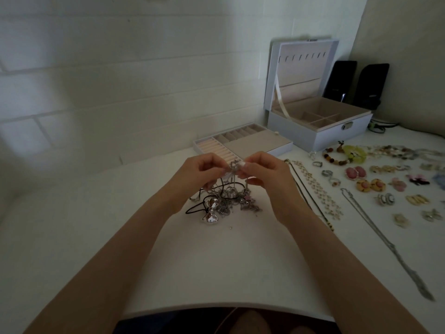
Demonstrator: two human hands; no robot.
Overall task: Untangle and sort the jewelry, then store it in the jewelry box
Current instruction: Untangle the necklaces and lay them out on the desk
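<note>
My left hand (199, 169) and right hand (260, 172) are raised side by side over the table (204, 273), fingers curled. Each pinches a bit of silver chain (232, 166) between thumb and fingertips. The chain hangs down to the tangle of jewelry (224, 201) lying just below. A tray (243, 143) sits just behind my hands. The jewelry box (320, 131) stands open at the back right, with sorted earrings (370, 185) and a long necklace (385, 242) laid out nearer me.

Jewelry laid out on the counter (96, 225)
A tangle of jewelry (224, 203) is set at centre, a tray (255, 143) just behind it; the jewelry box (320, 131) is placed far right, speakers (361, 83) behind it; sorted pieces (375, 179) are spread to the right, a long chain (385, 242) nearest.
</note>
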